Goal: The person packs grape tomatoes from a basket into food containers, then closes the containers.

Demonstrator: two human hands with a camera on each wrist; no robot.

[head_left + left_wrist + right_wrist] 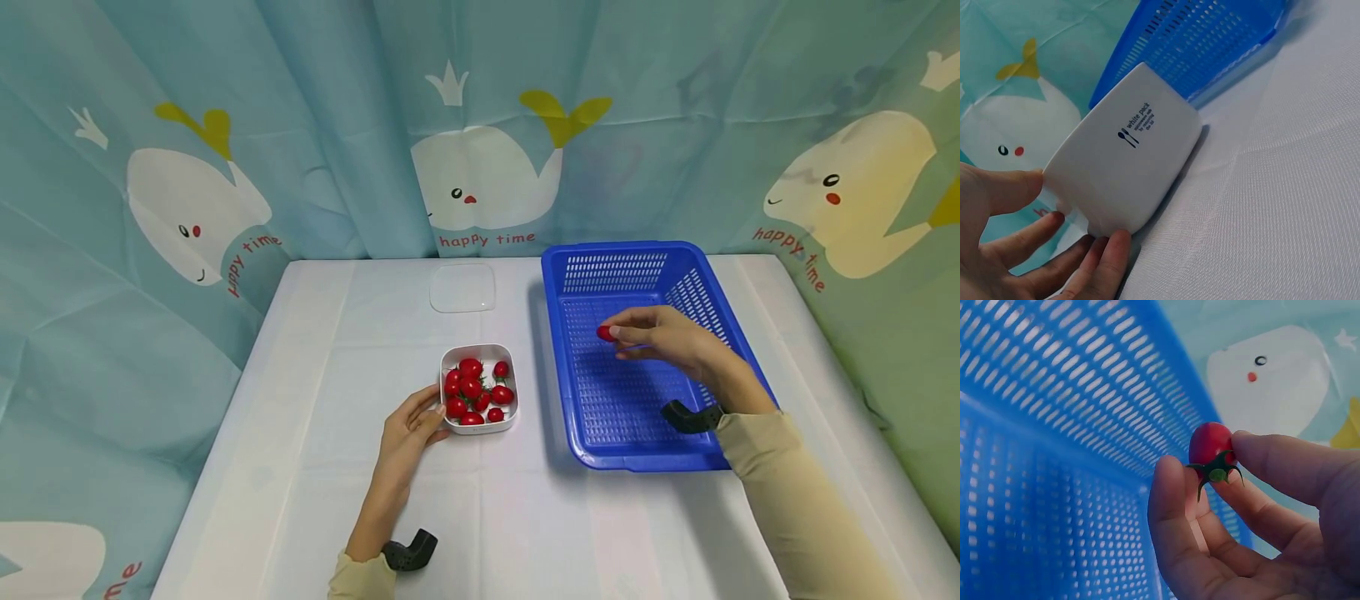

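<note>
Over the blue plastic basket (pixel 558 358), my right hand (pixel 660 337) pinches a cherry tomato (pixel 605 333) between thumb and fingertips. Its green calyx faces the camera in the right wrist view, where the tomato (pixel 1211 447) shows whole. My left hand (pixel 411 429) holds the near left corner of a white plastic container (pixel 480 430), thumb and fingers set around its outer wall. Several red cherry tomatoes (pixel 471 388), some with green stems, lie inside it. Printed lettering marks the wall of the container (pixel 1129 144) in the left wrist view, and its contents are hidden there.
A clear lid (pixel 462 288) lies flat behind the container, near the table's back edge. White cloth (pixel 360 333) covers the table. A blue curtain (pixel 330 125) with whale prints hangs behind and at the sides. The basket's slotted walls rise right of the container.
</note>
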